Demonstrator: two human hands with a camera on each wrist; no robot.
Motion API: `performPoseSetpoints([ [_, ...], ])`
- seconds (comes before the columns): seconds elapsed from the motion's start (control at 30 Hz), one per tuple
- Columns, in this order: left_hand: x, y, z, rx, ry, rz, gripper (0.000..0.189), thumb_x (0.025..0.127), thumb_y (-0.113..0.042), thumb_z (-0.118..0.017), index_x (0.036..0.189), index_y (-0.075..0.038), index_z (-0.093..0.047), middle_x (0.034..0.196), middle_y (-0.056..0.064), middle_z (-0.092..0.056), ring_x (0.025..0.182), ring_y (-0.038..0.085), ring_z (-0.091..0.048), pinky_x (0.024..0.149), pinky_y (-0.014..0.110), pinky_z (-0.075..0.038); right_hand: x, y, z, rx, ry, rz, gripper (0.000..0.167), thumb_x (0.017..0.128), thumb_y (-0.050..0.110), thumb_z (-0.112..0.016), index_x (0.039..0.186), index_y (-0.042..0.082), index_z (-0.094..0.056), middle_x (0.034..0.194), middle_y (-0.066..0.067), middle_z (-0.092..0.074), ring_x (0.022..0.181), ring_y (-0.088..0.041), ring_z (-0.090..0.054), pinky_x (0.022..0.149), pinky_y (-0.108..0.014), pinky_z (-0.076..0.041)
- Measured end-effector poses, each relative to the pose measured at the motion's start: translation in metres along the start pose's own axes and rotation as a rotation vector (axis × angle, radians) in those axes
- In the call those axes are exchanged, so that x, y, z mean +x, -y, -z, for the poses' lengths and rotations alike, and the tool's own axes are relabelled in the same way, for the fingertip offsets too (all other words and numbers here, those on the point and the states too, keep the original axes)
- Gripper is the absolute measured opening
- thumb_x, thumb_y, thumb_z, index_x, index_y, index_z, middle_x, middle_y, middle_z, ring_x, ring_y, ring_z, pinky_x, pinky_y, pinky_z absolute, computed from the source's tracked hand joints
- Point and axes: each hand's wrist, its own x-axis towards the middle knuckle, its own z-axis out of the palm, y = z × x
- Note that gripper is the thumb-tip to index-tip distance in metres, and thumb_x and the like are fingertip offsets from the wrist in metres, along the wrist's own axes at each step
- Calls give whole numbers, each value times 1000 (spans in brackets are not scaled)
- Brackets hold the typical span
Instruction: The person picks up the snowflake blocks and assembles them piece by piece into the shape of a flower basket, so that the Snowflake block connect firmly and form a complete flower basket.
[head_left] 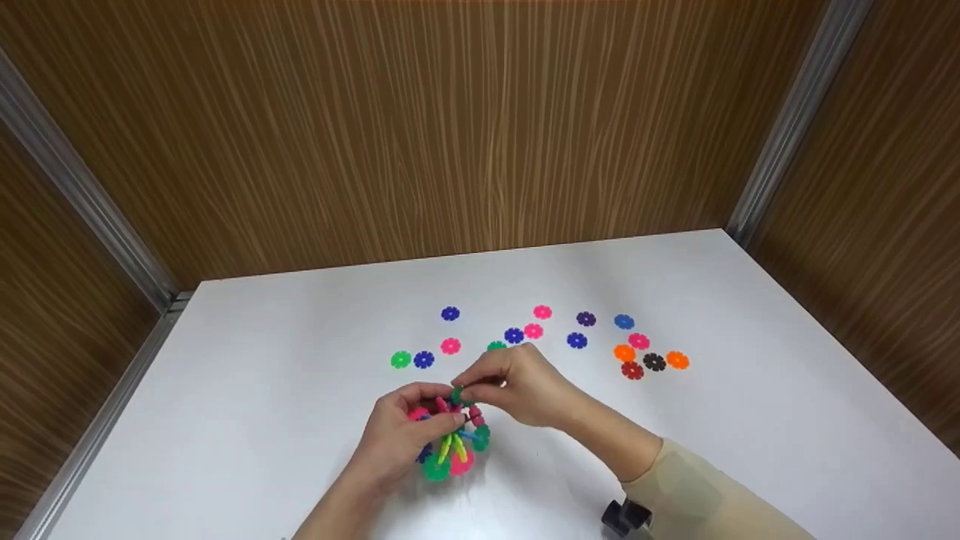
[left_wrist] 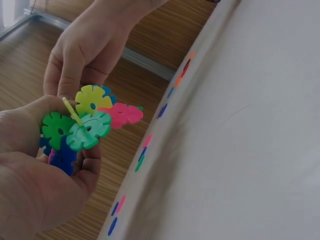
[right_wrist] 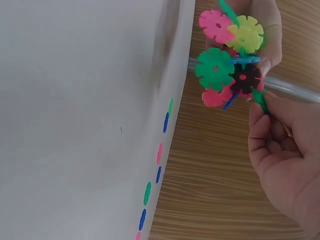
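Note:
My left hand (head_left: 396,433) grips a cluster of interlocking plastic flower discs (head_left: 436,469), held above the table. In the left wrist view its yellow disc (left_wrist: 90,100), pink disc (left_wrist: 122,116) and dark blue disc (left_wrist: 64,159) poke out of the palm. My right hand (head_left: 536,388) pinches a green disc (right_wrist: 260,101) between thumb and forefinger. That disc meets the cluster's edge beside a black disc (right_wrist: 245,79); whether it is slotted in, I cannot tell. Left fingers partly hide the cluster's middle.
Loose discs lie flat across the table (head_left: 262,390) beyond my hands, among them a green disc (head_left: 401,359), a pink disc (head_left: 451,346) and an orange disc (head_left: 677,360). Wood-patterned panels (head_left: 450,135) enclose the back and sides. A black clip (head_left: 626,517) sits by the right sleeve.

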Motion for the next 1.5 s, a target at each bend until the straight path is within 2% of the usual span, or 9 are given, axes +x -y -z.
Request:
performPoseSetpoints([
  [0.13,7,-6,11,-55,-123,51,41,87,-18,-90,124,-12,-74,122,9,-65,115,28,-55,94,30,-54,14,-15,8,101,-59,-114,23,102,17,-74,124,14,-79,116,3,-77,99,-16,-72,87,-31,-61],
  [0.27,12,-11,23,-132,-233,81,38,88,-14,-89,123,-12,-74,128,10,-65,119,29,-56,95,26,-56,40,-40,10,110,-87,-214,22,104,15,-71,124,13,-78,120,-4,-77,106,-21,-70,92,-34,-60],
  [0.43,14,-11,32,-172,-271,80,36,90,-10,-86,124,-10,-73,129,12,-65,121,28,-59,95,25,-57,69,-71,-4,28,-30,-341,28,103,8,-71,130,10,-76,127,-8,-74,117,-24,-65,104,-37,-55],
  [0.6,14,-11,32,-193,-269,73,37,90,-12,-87,124,-11,-73,131,11,-65,123,28,-60,97,26,-57,81,-88,-14,-104,-11,-404,34,102,5,-70,134,14,-74,131,-4,-71,126,-27,-63,110,-40,-51],
  [0.73,12,-11,31,-211,-267,55,37,90,-11,-86,124,-10,-73,129,12,-66,121,28,-61,95,25,-57,83,-91,-18,-173,23,-385,34,101,4,-71,133,14,-74,126,-4,-72,123,-25,-65,109,-39,-52],
  [0.97,11,-9,27,-218,-259,41,47,90,-10,-86,134,-12,-70,133,13,-66,119,29,-62,94,25,-58,67,-83,-13,-218,55,-352,22,96,9,-80,118,13,-79,105,4,-73,98,-16,-63,94,-32,-57],
  [1.13,10,-6,22,-221,-259,29,46,91,-11,-85,135,-9,-70,136,13,-64,123,29,-59,95,24,-57,48,-65,-3,32,7,-331,10,99,13,-77,109,12,-81,100,-6,-76,88,-20,-68,81,-32,-61],
  [1.27,9,-4,17,-231,-258,-5,47,93,-11,-84,137,-8,-68,135,13,-63,121,28,-59,94,22,-57,33,-44,2,236,2,-255,15,103,20,-73,113,13,-80,105,-15,-77,92,-28,-75,81,-35,-63],
  [1.5,5,-2,3,-255,-209,-51,47,96,-14,-81,139,-7,-63,140,14,-60,124,28,-59,98,25,-56,18,-23,-5,242,-34,-118,18,104,20,-72,116,12,-82,106,0,-80,102,-25,-75,95,-44,-60],
])
